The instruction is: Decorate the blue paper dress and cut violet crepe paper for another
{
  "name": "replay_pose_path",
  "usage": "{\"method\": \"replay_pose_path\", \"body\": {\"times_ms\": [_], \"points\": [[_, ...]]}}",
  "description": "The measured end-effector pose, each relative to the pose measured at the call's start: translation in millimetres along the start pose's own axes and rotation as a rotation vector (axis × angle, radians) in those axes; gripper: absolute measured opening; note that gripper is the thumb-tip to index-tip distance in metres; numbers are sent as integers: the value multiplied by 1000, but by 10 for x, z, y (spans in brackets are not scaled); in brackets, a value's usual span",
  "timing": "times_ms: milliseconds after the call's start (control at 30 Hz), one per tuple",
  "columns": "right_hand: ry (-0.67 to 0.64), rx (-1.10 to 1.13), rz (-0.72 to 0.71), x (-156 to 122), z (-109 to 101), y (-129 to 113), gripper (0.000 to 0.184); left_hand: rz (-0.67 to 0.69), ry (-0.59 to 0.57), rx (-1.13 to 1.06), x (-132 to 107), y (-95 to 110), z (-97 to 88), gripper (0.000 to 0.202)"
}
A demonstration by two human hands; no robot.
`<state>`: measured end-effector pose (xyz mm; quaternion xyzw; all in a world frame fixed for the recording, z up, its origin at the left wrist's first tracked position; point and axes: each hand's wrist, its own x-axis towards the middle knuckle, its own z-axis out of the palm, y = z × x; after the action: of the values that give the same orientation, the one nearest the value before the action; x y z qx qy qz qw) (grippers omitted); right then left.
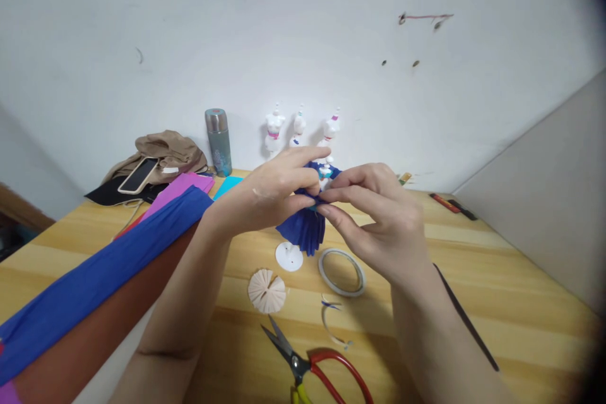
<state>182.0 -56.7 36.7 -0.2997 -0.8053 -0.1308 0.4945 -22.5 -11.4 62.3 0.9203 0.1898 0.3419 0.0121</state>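
Note:
A small white mannequin figure wears a pleated blue paper skirt point(303, 230) and stands on a round white base point(289, 257) on the wooden table point(497, 278). My left hand point(269, 192) is closed on the figure's waist from the left, fingers wrapped over the top of the skirt. From the right, my right hand point(379, 221) pinches at the same waist with thumb and forefinger. The figure's upper body is mostly hidden behind my fingers.
A tape roll point(341, 272), a pleated cream paper disc point(267, 291), a curled paper strip point(331, 322) and red-handled scissors point(317, 366) lie in front. Blue crepe paper point(95, 278), red and pink sheets lie left. Three white mannequins point(298, 129), a flask point(218, 142), a phone point(138, 175) stand behind.

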Motion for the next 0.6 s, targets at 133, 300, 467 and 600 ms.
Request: {"method": "replay_pose_path", "body": {"times_ms": [133, 300, 467, 600], "points": [[-3, 16, 2, 2, -39, 14, 13, 2, 0, 2, 16, 18, 16, 12], [-15, -11, -23, -3, -44, 43, 10, 20, -9, -4, 43, 52, 42, 13], [-29, 29, -7, 2, -195, 114, 30, -13, 18, -21, -5, 19, -20, 18], [-9, 23, 23, -17, -339, 225, 24, -9, -2, -49, -63, -29, -129, 23]]}}
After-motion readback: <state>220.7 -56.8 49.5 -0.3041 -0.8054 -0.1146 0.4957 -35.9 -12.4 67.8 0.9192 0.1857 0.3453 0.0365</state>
